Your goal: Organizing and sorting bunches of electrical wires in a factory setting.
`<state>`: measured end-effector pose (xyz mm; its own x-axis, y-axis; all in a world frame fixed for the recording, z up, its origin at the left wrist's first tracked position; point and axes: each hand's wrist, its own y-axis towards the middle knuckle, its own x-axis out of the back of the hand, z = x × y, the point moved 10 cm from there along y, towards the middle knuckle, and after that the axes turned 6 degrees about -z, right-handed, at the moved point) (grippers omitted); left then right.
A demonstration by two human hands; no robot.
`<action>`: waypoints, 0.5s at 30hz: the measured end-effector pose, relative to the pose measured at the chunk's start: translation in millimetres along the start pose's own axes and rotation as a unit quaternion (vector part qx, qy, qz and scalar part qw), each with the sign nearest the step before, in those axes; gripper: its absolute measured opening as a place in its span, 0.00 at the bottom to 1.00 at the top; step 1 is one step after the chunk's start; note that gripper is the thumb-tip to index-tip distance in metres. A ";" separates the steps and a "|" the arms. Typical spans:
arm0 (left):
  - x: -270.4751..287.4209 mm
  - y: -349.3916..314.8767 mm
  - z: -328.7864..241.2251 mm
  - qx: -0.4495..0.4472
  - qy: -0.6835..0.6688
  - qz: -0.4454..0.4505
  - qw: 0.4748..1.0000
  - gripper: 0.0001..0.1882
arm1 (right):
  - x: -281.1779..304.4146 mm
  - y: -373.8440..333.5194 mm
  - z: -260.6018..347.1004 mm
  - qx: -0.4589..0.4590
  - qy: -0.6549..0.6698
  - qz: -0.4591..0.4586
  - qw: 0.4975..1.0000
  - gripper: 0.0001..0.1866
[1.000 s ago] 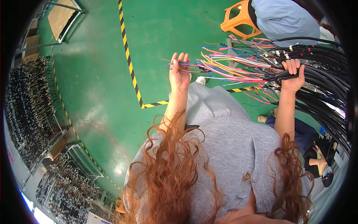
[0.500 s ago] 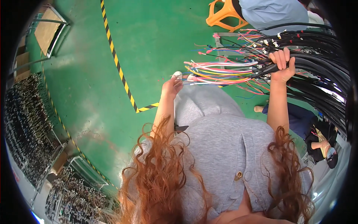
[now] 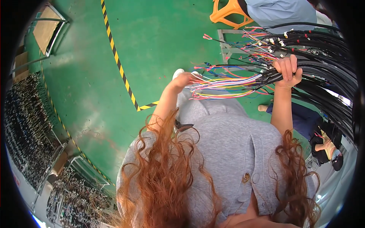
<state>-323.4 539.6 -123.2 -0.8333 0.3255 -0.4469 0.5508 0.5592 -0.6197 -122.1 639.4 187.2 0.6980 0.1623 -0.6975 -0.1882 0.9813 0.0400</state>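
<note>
My right hand (image 3: 288,70) closed around black cable bundle (image 3: 323,72) at 2 o'clock, coloured wires (image 3: 224,83) running 3-to-9, left hand (image 3: 184,80) pinching their ends, open green floor (image 3: 159,41) at 11 o'clock.

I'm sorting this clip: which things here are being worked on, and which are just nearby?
In use:
right hand gripping the black cable bundle
left hand at the coloured wires

Just nearby:
orange stool
striped floor tape
wire racks
</note>
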 end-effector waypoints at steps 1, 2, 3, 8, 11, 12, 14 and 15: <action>-9.7 11.1 18.1 -0.017 0.025 0.040 0.999 0.17 | -4.7 -0.2 -2.2 -0.006 -0.001 0.013 1.000 0.16; -23.7 14.2 19.6 0.046 -0.220 0.071 0.972 0.19 | -4.8 -3.0 -2.2 -0.009 -0.002 0.022 1.000 0.16; -31.0 16.0 18.9 0.048 -0.219 0.073 0.972 0.19 | -2.5 -5.2 -1.2 -0.008 -0.003 0.019 1.000 0.16; -30.7 29.1 -7.2 -0.025 -0.528 0.085 0.845 0.23 | -5.3 -15.4 -3.9 -0.022 0.002 0.035 0.999 0.16; -13.9 29.7 -19.5 -0.087 -0.574 0.067 0.811 0.21 | -5.9 -20.1 -5.7 -0.030 -0.004 0.042 0.999 0.16; -3.1 29.6 -18.5 -0.104 -0.558 0.014 0.823 0.21 | -2.3 -23.1 -5.1 -0.030 -0.010 0.031 0.999 0.16; 13.7 26.1 -18.0 -0.121 -0.550 -0.035 0.825 0.21 | 1.6 -27.8 -3.7 -0.029 -0.015 0.019 0.999 0.16; 16.2 25.2 -17.7 -0.120 -0.549 -0.036 0.826 0.21 | 4.6 -29.6 -2.5 -0.024 -0.020 0.007 0.999 0.16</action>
<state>-323.9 572.5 -134.7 -0.2443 -0.5299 -0.8121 0.3660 0.7251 -0.5833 -115.1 610.8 181.0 0.7225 0.1812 -0.6673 -0.2309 0.9729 0.0141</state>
